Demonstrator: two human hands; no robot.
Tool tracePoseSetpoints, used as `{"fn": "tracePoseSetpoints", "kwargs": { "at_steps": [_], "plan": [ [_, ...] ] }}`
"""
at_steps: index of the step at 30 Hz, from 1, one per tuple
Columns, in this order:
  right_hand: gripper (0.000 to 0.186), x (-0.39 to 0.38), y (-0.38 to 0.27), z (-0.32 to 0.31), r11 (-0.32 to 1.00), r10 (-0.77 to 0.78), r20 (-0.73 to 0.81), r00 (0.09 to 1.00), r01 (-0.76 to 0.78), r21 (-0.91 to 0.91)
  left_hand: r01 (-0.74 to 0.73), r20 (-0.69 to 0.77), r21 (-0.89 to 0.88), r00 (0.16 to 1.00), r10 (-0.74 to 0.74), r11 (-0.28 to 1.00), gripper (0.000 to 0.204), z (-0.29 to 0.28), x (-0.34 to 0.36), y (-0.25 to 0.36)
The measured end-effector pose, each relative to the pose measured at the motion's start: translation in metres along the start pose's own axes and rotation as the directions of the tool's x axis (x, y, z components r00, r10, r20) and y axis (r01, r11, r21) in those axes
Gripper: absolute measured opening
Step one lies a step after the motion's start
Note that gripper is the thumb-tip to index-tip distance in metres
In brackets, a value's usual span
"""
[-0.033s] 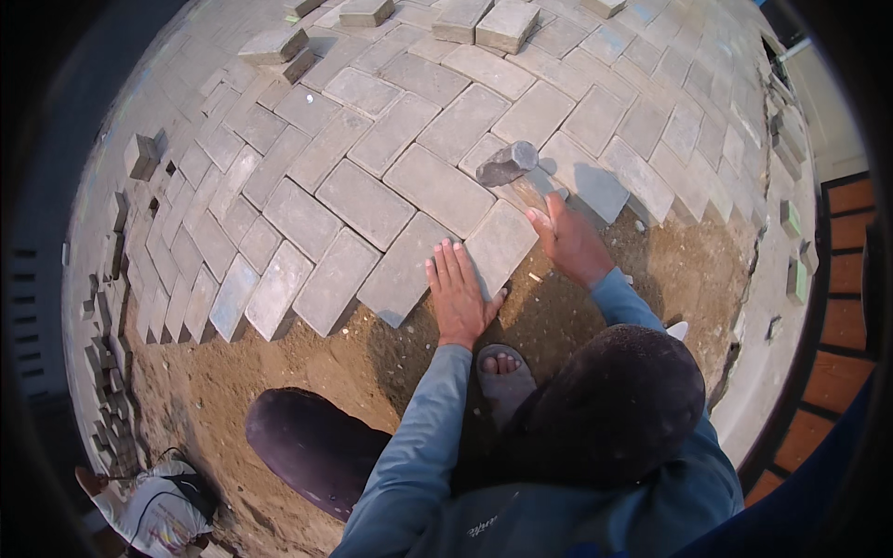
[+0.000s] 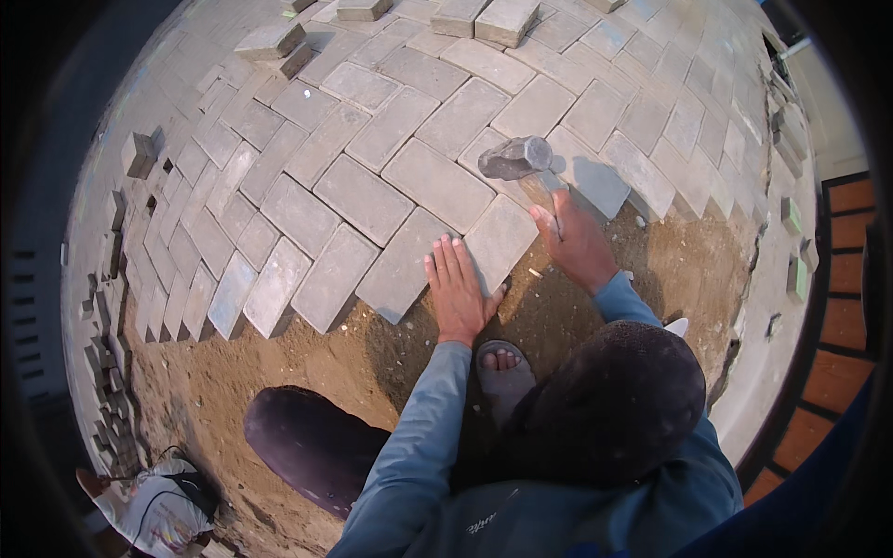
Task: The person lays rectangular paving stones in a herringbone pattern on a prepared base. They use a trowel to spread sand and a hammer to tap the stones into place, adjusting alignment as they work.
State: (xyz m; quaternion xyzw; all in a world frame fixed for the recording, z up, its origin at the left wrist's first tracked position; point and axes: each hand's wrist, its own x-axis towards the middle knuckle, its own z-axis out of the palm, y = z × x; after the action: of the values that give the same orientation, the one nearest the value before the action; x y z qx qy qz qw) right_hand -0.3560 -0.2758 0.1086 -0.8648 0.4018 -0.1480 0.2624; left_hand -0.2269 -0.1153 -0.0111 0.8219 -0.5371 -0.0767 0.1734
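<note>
My right hand [image 2: 579,244] is wrapped around the wooden handle of a hammer [image 2: 517,159]. Its thick, worn metal head is above the laid paving blocks. With fingers stretched out, my left hand [image 2: 456,288] lies flat at the edge of the paving. Its fingertips rest on a grey paving block [image 2: 409,265], and its thumb reaches toward the neighbouring paving block [image 2: 502,240] on the right. These blocks lie in a herringbone pattern along a zigzag edge. Bare sand [image 2: 363,372] starts just below my left hand.
Loose blocks [image 2: 507,22] lie on the paving at the far side, with another pair [image 2: 272,43] to the left. A row of stacked blocks [image 2: 113,409] lines the left. A person [image 2: 163,507] in a white shirt is at the lower left. A concrete kerb [image 2: 744,372] runs along the right.
The hammer head has turned slightly, and my right hand has shifted a little. My left hand remains flat at the block edge.
</note>
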Motion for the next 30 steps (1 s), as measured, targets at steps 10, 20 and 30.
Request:
{"fn": "tracePoseSetpoints", "kwargs": {
  "at_steps": [10,20,30],
  "plan": [
    [0.039,-0.020,0.038,0.033,0.993,0.109,0.170,0.979,-0.099,-0.070,-0.009,0.024,-0.014,1.000,0.009,1.000,0.117,0.006,-0.006,0.002],
    [0.037,-0.033,0.043,0.063,0.990,0.126,0.203,0.971,-0.110,-0.088,-0.009,0.011,-0.004,1.000,0.009,1.000,0.121,0.004,0.002,0.007],
    [0.034,-0.186,0.073,0.062,-0.389,0.515,0.642,0.569,-0.512,0.766,-0.054,-0.067,0.028,0.996,0.056,0.998,0.075,0.016,-0.013,-0.012]
  ]
}}
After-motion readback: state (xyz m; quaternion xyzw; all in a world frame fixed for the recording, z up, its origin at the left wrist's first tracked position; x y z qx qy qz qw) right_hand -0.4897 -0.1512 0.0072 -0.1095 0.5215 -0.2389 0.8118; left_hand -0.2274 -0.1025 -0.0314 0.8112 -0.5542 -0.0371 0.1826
